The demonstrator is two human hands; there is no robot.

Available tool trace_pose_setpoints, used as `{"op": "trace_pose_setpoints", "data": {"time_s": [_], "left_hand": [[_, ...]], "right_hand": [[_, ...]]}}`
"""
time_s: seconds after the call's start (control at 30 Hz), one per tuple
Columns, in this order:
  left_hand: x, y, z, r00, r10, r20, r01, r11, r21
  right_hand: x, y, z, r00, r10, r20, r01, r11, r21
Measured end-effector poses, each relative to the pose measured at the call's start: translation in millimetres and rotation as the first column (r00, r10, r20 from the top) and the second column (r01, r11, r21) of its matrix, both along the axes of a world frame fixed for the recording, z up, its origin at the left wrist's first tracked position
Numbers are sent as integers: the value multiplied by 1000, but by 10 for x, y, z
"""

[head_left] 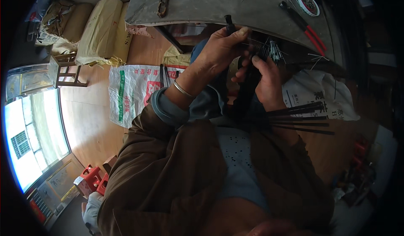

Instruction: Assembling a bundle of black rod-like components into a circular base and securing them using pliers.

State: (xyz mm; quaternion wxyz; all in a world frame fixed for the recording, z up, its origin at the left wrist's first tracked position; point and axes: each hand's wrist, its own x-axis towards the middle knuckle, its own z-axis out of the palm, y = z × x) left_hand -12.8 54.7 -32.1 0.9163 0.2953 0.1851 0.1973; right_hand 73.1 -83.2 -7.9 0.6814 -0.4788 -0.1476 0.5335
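Observation:
My left hand (219,50) is closed round a short black rod-like handle (229,23), whose wider end sticks up past the thumb. Close beside it on the right, my right hand (267,80) grips a dark bundle of strips, mostly lost in shadow. Long thin black strips (301,118) fan out to the right across my right forearm. By the right fingertips, a cluster of thin metal wires (274,50) points up toward the table edge. A fine wire seems to run between the two hands; its ends are too small to make out.
A grey worktable (210,4) lies ahead, holding snips (164,0), red-handled pliers (311,36) and a round tub of small metal bits (308,4). White printed sacks (134,93) lie on the floor. Stuffed sacks (103,29) and a wooden stool (69,69) stand left.

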Motion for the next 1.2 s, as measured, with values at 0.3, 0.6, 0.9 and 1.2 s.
{"op": "trace_pose_setpoints", "data": {"time_s": [0.3,0.6,0.9,1.2], "left_hand": [[269,-93,177,997,80,-8,-81,996,-28],[351,-132,125,999,0,51,-1,1000,22],[202,-3,129,994,-109,-25,111,985,129],[178,19,44,993,-120,2,118,979,167]], "right_hand": [[-71,9,121,999,-6,52,8,1000,-28],[-31,-86,131,989,37,146,-33,999,-27],[51,-104,30,996,49,74,-53,998,47],[66,-81,-44,992,101,76,-106,992,64]]}}
